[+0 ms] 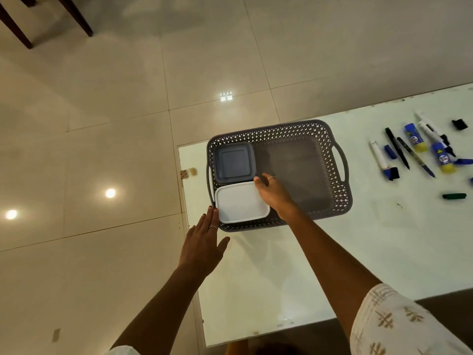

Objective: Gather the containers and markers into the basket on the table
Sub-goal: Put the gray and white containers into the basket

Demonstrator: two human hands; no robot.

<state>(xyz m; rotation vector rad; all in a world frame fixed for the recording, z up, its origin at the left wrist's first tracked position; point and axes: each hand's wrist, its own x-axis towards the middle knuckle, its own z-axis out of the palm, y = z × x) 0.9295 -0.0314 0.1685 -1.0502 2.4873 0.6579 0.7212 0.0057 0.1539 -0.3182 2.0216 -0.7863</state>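
Basket: grey plastic, lattice-pierced walls, loop handles at both ends; it sits at the table's left end, so the loose items are all to its right.
Grey container: square, smooth lid with a raised panel; it lies in the basket's far-left corner.
White container: rounded rectangle, matte lid; it lies in the near-left corner, just beside the grey one, which leaves the right half of the basket free.
Right hand: yours, over the basket with fingers loosely bent at the white lid's far-right corner; it grips nothing and seems to nudge the box square.
Left hand: flat, fingers spread, fingertips at the basket's left rim beside the white box, probably steadying it.
Markers: slim pens and blue-and-yellow tubes, scattered on the table, well apart from the basket; not yet gathered.
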